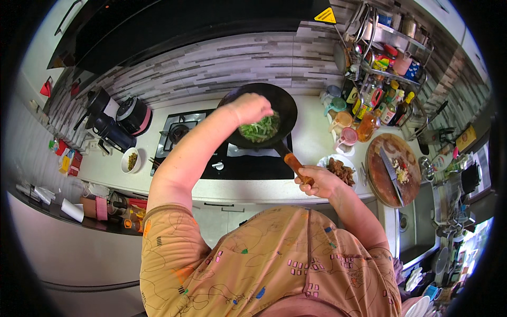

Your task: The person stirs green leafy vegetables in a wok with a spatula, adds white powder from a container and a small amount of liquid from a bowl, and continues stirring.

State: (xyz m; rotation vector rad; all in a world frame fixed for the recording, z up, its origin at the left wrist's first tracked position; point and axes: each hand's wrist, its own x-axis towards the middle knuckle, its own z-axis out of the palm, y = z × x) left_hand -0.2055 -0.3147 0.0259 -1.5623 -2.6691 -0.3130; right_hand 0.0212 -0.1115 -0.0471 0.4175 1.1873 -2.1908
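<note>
A dark wok (287, 113) sits over the right burner, with cut green vegetables (259, 130) in it. My left hand (253, 109) hangs above the greens, its fingers curled and blurred; whether anything is between them is unclear. My right hand (320, 181) is closed around the wok's wooden handle (296, 166). Just beyond my right hand, a white plate (324, 159) holds browned meat pieces (342, 172). Farther right, a kitchen knife (389, 166) lies on a round wooden chopping board (376, 186), beside chopped garlic (403, 174) and red bits.
The left burner (178, 132) has no pot. A white bowl (126, 163) of chopped food and a rice cooker (134, 115) stand left of the black gas hob (253, 168). Seasoning jars (346, 136) and bottles (366, 126) crowd the back right, near a sink (420, 226).
</note>
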